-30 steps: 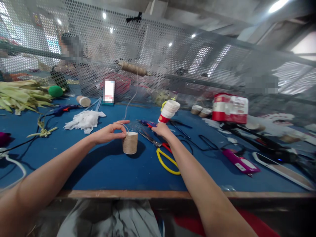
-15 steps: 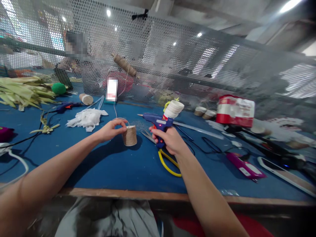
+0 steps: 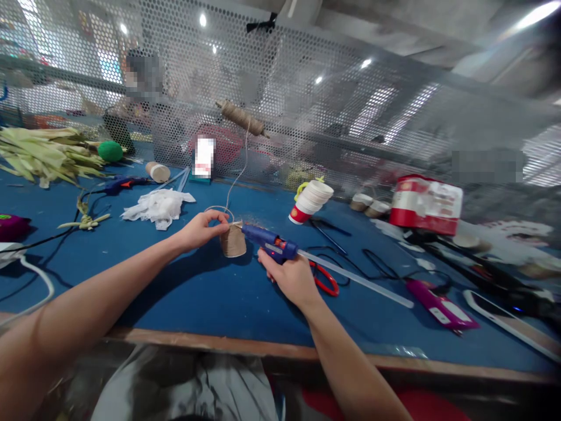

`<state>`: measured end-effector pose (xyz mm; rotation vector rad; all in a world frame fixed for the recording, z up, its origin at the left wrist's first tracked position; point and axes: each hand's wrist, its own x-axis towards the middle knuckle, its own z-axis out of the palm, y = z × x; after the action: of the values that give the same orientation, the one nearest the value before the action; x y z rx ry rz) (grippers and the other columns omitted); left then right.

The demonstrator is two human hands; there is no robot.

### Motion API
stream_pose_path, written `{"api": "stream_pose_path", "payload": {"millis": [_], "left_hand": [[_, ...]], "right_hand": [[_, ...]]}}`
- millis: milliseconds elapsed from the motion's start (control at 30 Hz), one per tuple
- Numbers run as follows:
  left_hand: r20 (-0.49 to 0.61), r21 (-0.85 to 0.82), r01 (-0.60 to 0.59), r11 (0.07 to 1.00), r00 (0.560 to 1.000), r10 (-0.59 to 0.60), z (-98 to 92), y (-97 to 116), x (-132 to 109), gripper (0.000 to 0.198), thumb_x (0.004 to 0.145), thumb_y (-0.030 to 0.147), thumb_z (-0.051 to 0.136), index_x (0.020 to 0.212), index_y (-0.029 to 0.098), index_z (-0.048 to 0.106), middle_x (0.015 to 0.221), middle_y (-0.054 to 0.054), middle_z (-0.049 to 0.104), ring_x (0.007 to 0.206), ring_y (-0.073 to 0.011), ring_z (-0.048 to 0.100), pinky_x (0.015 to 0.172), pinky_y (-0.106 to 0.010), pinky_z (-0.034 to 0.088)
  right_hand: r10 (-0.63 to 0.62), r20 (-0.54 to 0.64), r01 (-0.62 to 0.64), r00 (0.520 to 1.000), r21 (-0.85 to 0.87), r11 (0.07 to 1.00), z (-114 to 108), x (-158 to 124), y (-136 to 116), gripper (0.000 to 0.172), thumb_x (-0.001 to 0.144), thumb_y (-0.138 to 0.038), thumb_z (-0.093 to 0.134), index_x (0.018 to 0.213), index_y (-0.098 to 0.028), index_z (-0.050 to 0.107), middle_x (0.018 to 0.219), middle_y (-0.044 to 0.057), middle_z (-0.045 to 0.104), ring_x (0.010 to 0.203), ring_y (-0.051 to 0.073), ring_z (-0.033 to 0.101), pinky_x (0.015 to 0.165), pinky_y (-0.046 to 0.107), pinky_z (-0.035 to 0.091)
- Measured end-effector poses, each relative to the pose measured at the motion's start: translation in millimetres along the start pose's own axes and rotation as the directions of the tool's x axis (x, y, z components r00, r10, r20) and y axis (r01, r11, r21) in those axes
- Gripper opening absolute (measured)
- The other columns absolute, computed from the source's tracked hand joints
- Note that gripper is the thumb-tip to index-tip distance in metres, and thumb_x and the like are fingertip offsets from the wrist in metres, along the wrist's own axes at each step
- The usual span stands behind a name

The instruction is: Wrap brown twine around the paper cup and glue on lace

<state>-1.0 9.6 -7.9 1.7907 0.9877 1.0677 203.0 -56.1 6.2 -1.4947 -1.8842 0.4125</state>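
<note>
My left hand [image 3: 205, 229] pinches the rim of a twine-wrapped cup [image 3: 233, 242] standing on the blue table. Twine [image 3: 239, 174] runs from the cup's top up to a spool [image 3: 242, 118] at the mesh. In my right hand [image 3: 291, 272] is a blue glue gun [image 3: 272, 243], with a long clear glue stick [image 3: 355, 278] jutting out of its back. The gun's nozzle is at the cup's upper right rim; whether it touches cannot be told. Red-handled scissors [image 3: 326, 280] lie partly hidden beyond my right hand.
Stacked paper cups [image 3: 310, 202] stand behind the gun. White cloth [image 3: 158, 206], a second glue gun [image 3: 120, 183] and husks [image 3: 48, 153] lie left. A purple device [image 3: 442, 306], a phone [image 3: 511, 321] and a red-white package [image 3: 425, 204] are right. A perforated screen [image 3: 280, 82] rises behind.
The glue gun has moved left and tilted, bringing its nozzle to the cup rim. My left hand still holds the cup. The spool and other things appear shifted slightly right.
</note>
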Motion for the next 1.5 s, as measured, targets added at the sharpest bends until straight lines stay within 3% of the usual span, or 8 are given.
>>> {"api": "stream_pose_path", "payload": {"millis": [167,333,500,733,933,1067,1300,1500], "left_hand": [[0.017,-0.005,-0.005,1.0,1.0,0.005,0.0,1.6,-0.5,0.015,0.072,0.028,0.052,0.07,0.013,0.05,0.105,-0.011,0.054,0.104,-0.019,0.048,0.094,-0.038,0.032],[0.012,0.028,-0.033,0.999,0.999,0.032,0.3,3.3,-0.7,0.014,0.072,0.026,0.051,0.07,0.013,0.049,0.103,-0.011,0.054,0.102,-0.0182,0.049,0.094,-0.037,0.032],[0.022,0.065,-0.067,0.996,0.998,0.065,0.4,4.3,-2.0,0.012,0.074,0.024,0.05,0.071,0.013,0.05,0.104,-0.011,0.053,0.102,-0.0178,0.049,0.093,-0.037,0.032],[0.019,0.079,-0.072,0.994,0.997,0.07,0.5,8.6,-2.7,0.009,0.073,0.021,0.05,0.071,0.013,0.05,0.103,-0.011,0.053,0.101,-0.0173,0.049,0.094,-0.037,0.032],[0.028,0.09,-0.076,0.993,0.997,0.073,0.4,9.8,-3.0,0.009,0.074,0.021,0.05,0.071,0.013,0.05,0.104,-0.011,0.053,0.101,-0.0176,0.049,0.093,-0.038,0.032],[0.038,0.093,-0.09,0.992,0.995,0.087,0.2,9.3,-2.8,0.009,0.074,0.021,0.049,0.072,0.013,0.05,0.104,-0.011,0.053,0.102,-0.0178,0.048,0.094,-0.038,0.032],[0.039,0.095,-0.096,0.991,0.995,0.093,0.4,8.9,-3.0,0.009,0.074,0.022,0.049,0.071,0.013,0.05,0.104,-0.011,0.053,0.102,-0.0175,0.048,0.094,-0.037,0.031],[0.037,0.095,-0.094,0.991,0.995,0.091,0.3,8.0,-2.9,0.01,0.073,0.023,0.05,0.072,0.013,0.05,0.105,-0.011,0.052,0.103,-0.0177,0.048,0.094,-0.036,0.031]], "right_hand": [[-0.232,-0.01,0.229,0.973,-0.134,0.964,1.0,1.5,5.9,0.021,0.074,-0.032,0.048,0.069,-0.02,0.064,0.048,0.003,0.057,0.053,0.018,0.057,0.055,0.029,0.044],[-0.341,-0.059,0.317,0.938,-0.25,0.915,1.5,2.2,3.7,0.024,0.075,-0.032,0.046,0.076,-0.017,0.065,0.057,0.005,0.061,0.059,0.019,0.059,0.059,0.028,0.044],[-0.31,-0.121,0.27,0.943,-0.267,0.925,1.4,0.0,-1.7,0.023,0.075,-0.032,0.046,0.074,-0.016,0.062,0.062,0.006,0.063,0.057,0.018,0.059,0.056,0.027,0.044],[-0.31,-0.121,0.279,0.943,-0.22,0.935,-1.1,-2.1,-5.6,0.02,0.075,-0.029,0.046,0.077,-0.017,0.062,0.064,0.005,0.064,0.06,0.017,0.06,0.057,0.025,0.045],[-0.245,-0.15,0.201,0.958,-0.26,0.944,-2.1,-2.4,-4.5,0.022,0.073,-0.033,0.048,0.072,-0.015,0.062,0.059,0.006,0.063,0.054,0.017,0.058,0.054,0.026,0.043],[-0.234,-0.122,0.205,0.964,-0.215,0.955,-1.8,-4.1,-5.4,0.023,0.074,-0.033,0.047,0.076,-0.015,0.062,0.061,0.005,0.063,0.055,0.016,0.059,0.056,0.025,0.044],[-0.252,-0.101,0.211,0.962,-0.306,0.928,-7.1,-2.9,2.5,0.027,0.075,-0.033,0.045,0.067,-0.015,0.064,0.051,0.005,0.059,0.05,0.017,0.056,0.052,0.026,0.043],[-0.325,-0.023,0.292,0.946,-0.38,0.878,-7.7,-4.9,6.3,0.028,0.077,-0.028,0.043,0.068,-0.017,0.067,0.045,0.002,0.056,0.046,0.015,0.055,0.052,0.025,0.042]]}}
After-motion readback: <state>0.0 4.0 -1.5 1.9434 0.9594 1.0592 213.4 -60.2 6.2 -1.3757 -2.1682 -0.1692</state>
